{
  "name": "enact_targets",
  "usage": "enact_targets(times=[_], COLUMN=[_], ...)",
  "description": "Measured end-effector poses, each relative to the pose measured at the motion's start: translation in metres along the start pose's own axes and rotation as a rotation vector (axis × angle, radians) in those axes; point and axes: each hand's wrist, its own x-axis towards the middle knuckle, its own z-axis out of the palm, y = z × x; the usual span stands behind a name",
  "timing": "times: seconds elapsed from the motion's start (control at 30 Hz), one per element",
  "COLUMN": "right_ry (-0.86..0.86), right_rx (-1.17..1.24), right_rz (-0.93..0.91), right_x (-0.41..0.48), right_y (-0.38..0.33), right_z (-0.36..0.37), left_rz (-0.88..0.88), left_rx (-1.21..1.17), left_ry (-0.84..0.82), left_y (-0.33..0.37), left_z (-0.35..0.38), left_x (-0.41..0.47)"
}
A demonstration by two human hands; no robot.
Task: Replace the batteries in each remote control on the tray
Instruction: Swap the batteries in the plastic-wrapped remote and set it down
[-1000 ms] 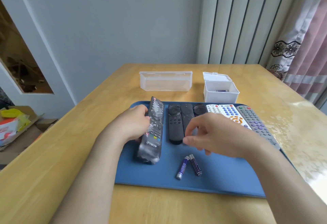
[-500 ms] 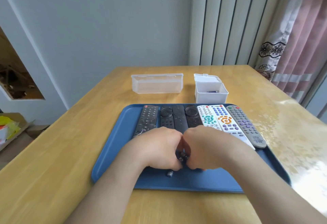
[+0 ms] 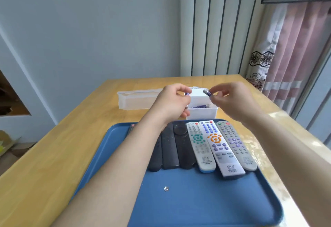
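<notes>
Several remotes lie side by side on the blue tray (image 3: 206, 200): black ones (image 3: 170, 148) partly under my left forearm, then a white remote (image 3: 199, 146), a second white remote (image 3: 219, 148) and a grey remote (image 3: 236, 144). Beyond the tray stands a small white box (image 3: 202, 113) with purple batteries (image 3: 199, 106) inside. My left hand (image 3: 172, 101) pinches a purple battery (image 3: 187, 93) above the box's left side. My right hand (image 3: 232, 99) pinches another battery (image 3: 207, 92) over the box.
A long clear plastic box (image 3: 138, 99) sits on the wooden table (image 3: 53, 155) left of the white box. A small round silver piece (image 3: 166, 188) lies on the tray's bare near half. A curtain (image 3: 290, 47) hangs at the right.
Both hands were together low over the two batteries on the tray; now each has lifted a battery and carried it up over the white box. The batteries are gone from the tray.
</notes>
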Motion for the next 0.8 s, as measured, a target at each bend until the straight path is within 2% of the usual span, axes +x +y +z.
enact_targets(times=[0.1,0.27,0.37,0.47,0.53,0.63,0.8], right_ry=[0.072,-0.033,-0.086,-0.318,-0.440,-0.514,-0.563], right_rx=[-0.105,-0.269,-0.142,-0.027,-0.025,-0.030,-0.101], right_rz=[-0.004,0.001,-0.037,-0.143,-0.198,-0.239,-0.277], right_x=[0.031,0.046,0.035,0.011,-0.006,-0.032,-0.064], right_y=[0.011,0.029,0.027,0.009,-0.003,-0.018,-0.033], right_z=[0.010,0.031,0.032,0.027,0.026,0.030,0.037], left_rz=[0.004,0.053,0.085,0.088,0.081,0.073,0.088], left_rx=[0.115,0.453,0.438,0.514,0.615,0.769,0.833], left_ry=[0.045,0.035,-0.161,-0.466,-0.586,-0.662,-0.593], left_y=[0.001,-0.017,-0.012,-0.004,-0.005,-0.018,-0.042], left_z=[0.022,0.028,0.009,-0.012,-0.022,-0.030,-0.039], left_x=[0.044,0.063,0.035,-0.011,-0.044,-0.090,-0.116])
